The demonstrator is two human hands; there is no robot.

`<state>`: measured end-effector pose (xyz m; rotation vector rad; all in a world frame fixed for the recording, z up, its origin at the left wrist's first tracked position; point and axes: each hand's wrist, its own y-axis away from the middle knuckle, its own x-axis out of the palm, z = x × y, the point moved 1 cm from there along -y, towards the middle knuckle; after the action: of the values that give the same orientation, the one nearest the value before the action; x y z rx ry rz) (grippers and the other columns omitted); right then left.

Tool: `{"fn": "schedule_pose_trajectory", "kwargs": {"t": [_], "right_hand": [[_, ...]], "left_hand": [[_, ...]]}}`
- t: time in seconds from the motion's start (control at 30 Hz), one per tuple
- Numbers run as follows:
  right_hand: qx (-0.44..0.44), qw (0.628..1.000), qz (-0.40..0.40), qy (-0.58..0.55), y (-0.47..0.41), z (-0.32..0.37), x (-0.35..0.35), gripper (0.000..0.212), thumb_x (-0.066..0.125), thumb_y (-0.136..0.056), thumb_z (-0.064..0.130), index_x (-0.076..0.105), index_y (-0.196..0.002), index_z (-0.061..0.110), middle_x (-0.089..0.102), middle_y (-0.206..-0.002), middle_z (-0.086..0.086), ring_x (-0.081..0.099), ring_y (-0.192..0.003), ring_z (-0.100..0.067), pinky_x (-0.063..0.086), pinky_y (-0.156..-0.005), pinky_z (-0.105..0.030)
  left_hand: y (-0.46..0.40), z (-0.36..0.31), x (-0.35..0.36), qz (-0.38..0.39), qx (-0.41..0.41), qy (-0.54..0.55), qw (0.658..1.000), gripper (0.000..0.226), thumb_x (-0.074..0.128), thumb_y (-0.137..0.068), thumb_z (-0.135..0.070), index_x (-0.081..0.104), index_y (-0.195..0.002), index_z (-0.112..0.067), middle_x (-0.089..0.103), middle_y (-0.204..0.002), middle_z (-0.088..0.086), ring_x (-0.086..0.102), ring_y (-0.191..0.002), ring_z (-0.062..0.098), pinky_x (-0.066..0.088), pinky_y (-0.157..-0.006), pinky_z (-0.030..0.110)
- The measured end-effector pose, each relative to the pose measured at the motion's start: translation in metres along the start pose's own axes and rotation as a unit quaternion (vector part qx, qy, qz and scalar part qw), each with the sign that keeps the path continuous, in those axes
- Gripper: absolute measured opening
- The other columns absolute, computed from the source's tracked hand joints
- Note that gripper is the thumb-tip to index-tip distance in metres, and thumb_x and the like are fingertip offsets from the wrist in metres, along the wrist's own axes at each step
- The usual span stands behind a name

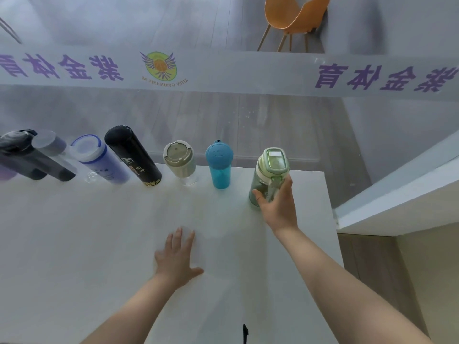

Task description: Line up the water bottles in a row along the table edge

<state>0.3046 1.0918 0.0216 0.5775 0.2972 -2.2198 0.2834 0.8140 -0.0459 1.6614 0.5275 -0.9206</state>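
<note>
Several water bottles stand in a row along the far edge of the white table (124,232). From the left: a dark grey bottle (19,157), a smoky one with a clear cap (53,155), a purple-blue one (99,160), a tall black flask (131,155), a beige cup-like bottle (179,161), a blue bottle (219,165). At the right end stands a green bottle (269,170), upright on the table; my right hand (278,204) grips its lower body and strap. Palm down, my left hand (177,259) rests flat on the table, fingers straight.
A glass wall with purple lettering and a round logo (160,67) runs just behind the far table edge. The table's right edge (332,219) lies close to the green bottle. An orange chair (293,18) stands beyond the glass. A white ledge (397,194) slants at the right.
</note>
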Motion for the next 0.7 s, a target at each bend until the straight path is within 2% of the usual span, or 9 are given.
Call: {"fn": "schedule_pose_trajectory", "kwargs": {"t": [0.13,0.27,0.43,0.63,0.7], "right_hand": [[0.000,1.000,-0.004,-0.001,-0.025,0.004,0.011,0.077,0.077,-0.078,0.028,0.031,-0.138,0.013,0.050,-0.132,-0.001,0.051,-0.116,-0.018,0.039,-0.090,-0.026],[0.014,1.000,-0.005,-0.003,-0.044,0.009,0.018,0.074,0.077,-0.078,0.028,0.033,-0.136,0.011,0.050,-0.131,-0.003,0.051,-0.117,-0.020,0.039,-0.091,-0.026],[0.016,1.000,-0.009,-0.009,-0.054,0.016,0.022,0.074,0.077,-0.079,0.025,0.031,-0.136,0.011,0.047,-0.130,-0.001,0.044,-0.107,-0.007,0.035,-0.090,-0.021],[0.020,0.999,-0.009,-0.023,-0.053,0.019,0.021,0.074,0.077,-0.080,0.022,0.031,-0.137,0.011,0.041,-0.123,0.009,0.042,-0.108,-0.005,0.034,-0.092,-0.018],[0.027,0.999,-0.004,-0.020,-0.053,0.023,0.020,0.075,0.077,-0.079,0.024,0.030,-0.137,0.012,0.043,-0.125,0.007,0.042,-0.108,-0.005,0.033,-0.090,-0.017]], "left_hand": [[-0.003,-0.001,0.001,0.001,0.001,-0.006,1.000,0.107,0.060,-0.077,-0.065,-0.013,-0.150,-0.038,-0.021,-0.160,-0.001,-0.012,-0.149,0.026,0.021,-0.112,0.056],[-0.003,0.000,0.001,0.006,-0.002,-0.008,1.000,0.106,0.060,-0.078,-0.064,-0.013,-0.149,-0.037,-0.022,-0.160,0.000,-0.012,-0.149,0.026,0.020,-0.113,0.057],[-0.004,0.000,0.002,0.009,-0.002,0.000,1.000,0.106,0.061,-0.078,-0.062,-0.014,-0.149,-0.036,-0.023,-0.160,0.000,-0.014,-0.149,0.027,0.017,-0.113,0.058],[-0.004,0.001,0.003,0.009,0.000,0.016,1.000,0.106,0.062,-0.079,-0.060,-0.013,-0.150,-0.037,-0.024,-0.159,-0.001,-0.016,-0.148,0.027,0.013,-0.114,0.061],[-0.003,0.002,0.005,0.009,-0.001,0.014,1.000,0.105,0.062,-0.079,-0.060,-0.013,-0.150,-0.037,-0.024,-0.159,-0.001,-0.016,-0.148,0.026,0.012,-0.114,0.060]]}}
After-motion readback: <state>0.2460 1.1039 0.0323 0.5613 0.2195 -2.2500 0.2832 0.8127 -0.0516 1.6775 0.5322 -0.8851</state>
